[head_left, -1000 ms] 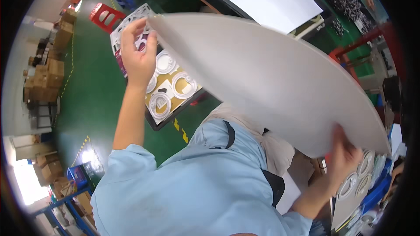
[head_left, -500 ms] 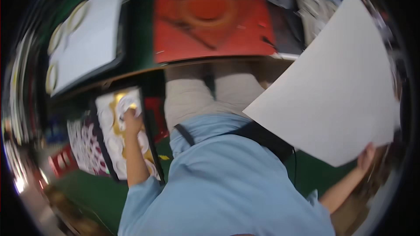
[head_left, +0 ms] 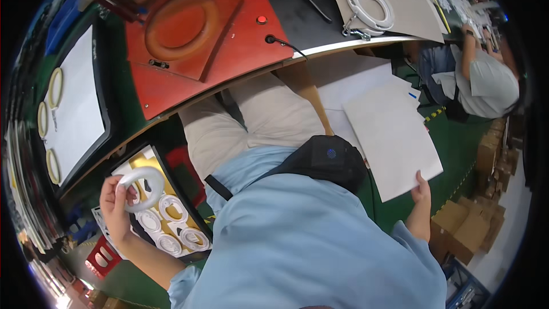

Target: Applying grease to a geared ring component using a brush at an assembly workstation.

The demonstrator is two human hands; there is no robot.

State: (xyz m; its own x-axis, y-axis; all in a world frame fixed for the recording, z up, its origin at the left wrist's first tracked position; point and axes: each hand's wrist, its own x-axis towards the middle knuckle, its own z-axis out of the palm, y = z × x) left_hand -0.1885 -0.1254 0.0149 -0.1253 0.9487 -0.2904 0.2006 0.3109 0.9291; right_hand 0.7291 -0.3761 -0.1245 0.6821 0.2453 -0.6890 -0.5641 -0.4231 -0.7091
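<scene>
While your left hand (head_left: 117,203) grips a white ring (head_left: 155,186) over the tray (head_left: 175,180) at left | your right hand (head_left: 421,193) pinches a sheet (head_left: 394,143)

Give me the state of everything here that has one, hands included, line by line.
Left hand, closed on the white ring
White ring, held up off the tray
Right hand, closed on an edge of the white sheet
White sheet, held, unfolded
Tray, uncovered, with other white rings in it
Yellowish rings, lying on a white surface
Red button, pressed or not: cannot tell
Black waist bag, worn; open or shut unclear
</scene>
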